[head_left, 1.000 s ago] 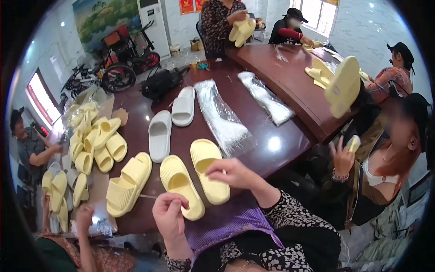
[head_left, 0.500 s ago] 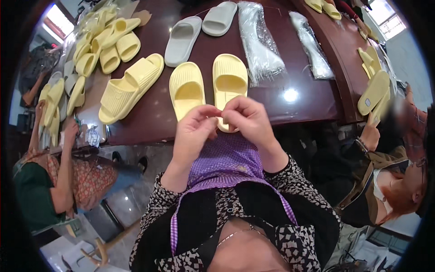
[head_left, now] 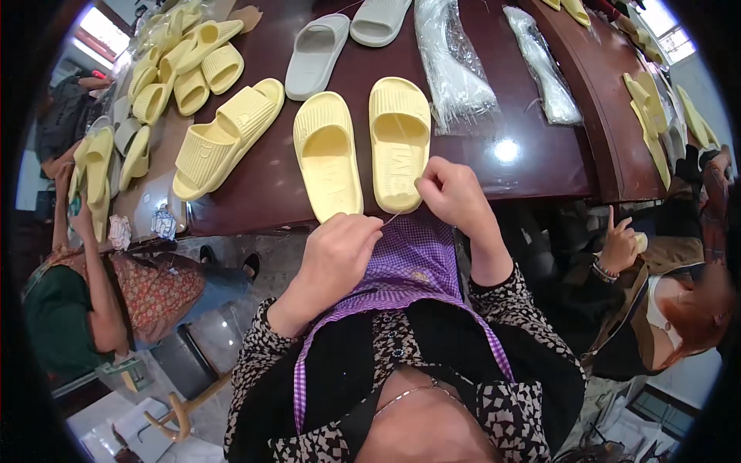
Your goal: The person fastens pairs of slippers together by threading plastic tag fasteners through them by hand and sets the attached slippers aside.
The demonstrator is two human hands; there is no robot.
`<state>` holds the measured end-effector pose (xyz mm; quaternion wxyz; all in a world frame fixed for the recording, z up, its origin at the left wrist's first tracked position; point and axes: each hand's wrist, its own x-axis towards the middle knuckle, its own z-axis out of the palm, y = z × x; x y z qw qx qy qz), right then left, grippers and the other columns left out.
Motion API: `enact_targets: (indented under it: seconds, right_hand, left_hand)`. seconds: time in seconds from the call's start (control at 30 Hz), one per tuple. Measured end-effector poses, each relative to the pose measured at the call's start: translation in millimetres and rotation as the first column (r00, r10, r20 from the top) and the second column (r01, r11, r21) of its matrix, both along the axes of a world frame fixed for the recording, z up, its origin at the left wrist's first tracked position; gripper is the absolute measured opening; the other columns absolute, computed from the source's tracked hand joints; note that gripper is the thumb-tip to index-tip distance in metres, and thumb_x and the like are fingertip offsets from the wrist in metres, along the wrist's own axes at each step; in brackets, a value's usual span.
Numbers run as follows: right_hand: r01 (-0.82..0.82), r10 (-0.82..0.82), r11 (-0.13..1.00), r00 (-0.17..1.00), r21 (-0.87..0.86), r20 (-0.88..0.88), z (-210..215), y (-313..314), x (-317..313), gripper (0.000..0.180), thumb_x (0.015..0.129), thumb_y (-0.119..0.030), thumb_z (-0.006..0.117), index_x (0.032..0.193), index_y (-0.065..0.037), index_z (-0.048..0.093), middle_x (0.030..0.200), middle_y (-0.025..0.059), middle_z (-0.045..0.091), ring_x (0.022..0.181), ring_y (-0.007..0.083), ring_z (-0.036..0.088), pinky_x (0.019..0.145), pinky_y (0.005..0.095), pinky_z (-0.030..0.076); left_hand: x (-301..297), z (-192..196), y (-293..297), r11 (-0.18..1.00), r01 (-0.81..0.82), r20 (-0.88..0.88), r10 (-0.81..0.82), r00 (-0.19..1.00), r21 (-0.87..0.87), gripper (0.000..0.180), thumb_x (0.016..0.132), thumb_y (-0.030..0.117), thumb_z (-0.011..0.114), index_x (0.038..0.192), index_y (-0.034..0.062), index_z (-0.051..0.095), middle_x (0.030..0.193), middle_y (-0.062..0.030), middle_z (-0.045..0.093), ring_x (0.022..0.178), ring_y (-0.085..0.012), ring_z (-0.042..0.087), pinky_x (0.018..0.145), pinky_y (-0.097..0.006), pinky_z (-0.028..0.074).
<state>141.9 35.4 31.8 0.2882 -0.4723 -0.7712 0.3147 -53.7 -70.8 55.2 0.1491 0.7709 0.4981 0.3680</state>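
Between my two hands runs a thin pale strand [head_left: 397,214]. My left hand [head_left: 333,253] pinches one end, just in front of the heel of a yellow slide slipper [head_left: 327,154]. My right hand [head_left: 457,194] is closed on the other end, beside the heel of a second yellow slipper [head_left: 399,143]. Both slippers lie sole down, toes pointing away from me. A fine line also shows across the right slipper's strap; whether it joins the strand I cannot tell. Left of them lie two more yellow slippers [head_left: 230,139], nested together on their side.
Two grey slippers [head_left: 317,58] lie farther back on the dark red table [head_left: 532,166]. Clear bags of thin white strands [head_left: 455,69] lie right of them. Yellow slippers [head_left: 204,58] are heaped at the far left. Co-workers sit at both sides, a person's hand [head_left: 620,243] at right.
My hands have moved apart, the left down and the right up and rightward, stretching the strand between them. At right, the co-worker's hand has left a yellow slipper.
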Motion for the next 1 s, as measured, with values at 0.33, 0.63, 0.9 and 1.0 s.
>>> enact_targets:
  seconds: [0.33,0.63,0.9,1.0]
  right_hand:
    - [-0.004,0.007,1.0,0.934,-0.01,0.358,-11,-8,1,0.019,0.079,-0.016,0.053,0.076,0.002,0.058,0.072,0.0236,0.061,0.072,0.0412,0.06,0.066,0.0476,0.047]
    - [0.038,-0.064,0.997,0.882,0.065,0.467,-17,28,-14,0.022,0.082,-0.018,0.052,0.076,0.002,0.059,0.078,0.0231,0.063,0.078,0.04,0.061,0.071,0.0477,0.048]
    - [0.085,-0.144,0.967,0.96,0.239,0.241,-23,50,-41,0.026,0.086,-0.019,0.054,0.081,0.005,0.062,0.08,0.0229,0.064,0.079,0.0395,0.062,0.073,0.0465,0.048]
    - [0.099,-0.132,0.969,0.982,0.225,0.136,-17,52,-38,0.026,0.087,-0.019,0.055,0.083,0.005,0.063,0.082,0.023,0.064,0.079,0.0393,0.062,0.073,0.0453,0.049]
  left_hand:
    - [16,-3,3,0.988,0.134,-0.315,-0.105,0.943,0.072,0.008,0.074,0.005,0.062,0.078,0.0042,0.055,0.071,-0.0083,0.052,0.071,-0.0234,0.054,0.065,-0.034,0.046]
    - [0,-48,44,0.997,-0.052,-0.246,0.064,0.967,0.056,0.005,0.078,0.005,0.062,0.08,0.0012,0.06,0.072,-0.0126,0.059,0.07,-0.0277,0.059,0.064,-0.037,0.048]
    - [-5,-68,87,0.96,-0.275,-0.242,0.28,0.929,0.055,0.01,0.083,0.011,0.06,0.077,0.003,0.061,0.07,-0.0144,0.063,0.068,-0.0316,0.062,0.062,-0.041,0.05]
    - [-5,-70,96,0.942,-0.331,-0.252,0.332,0.909,0.046,0.012,0.084,0.013,0.059,0.077,0.0036,0.061,0.069,-0.0144,0.063,0.066,-0.0328,0.062,0.061,-0.042,0.05]
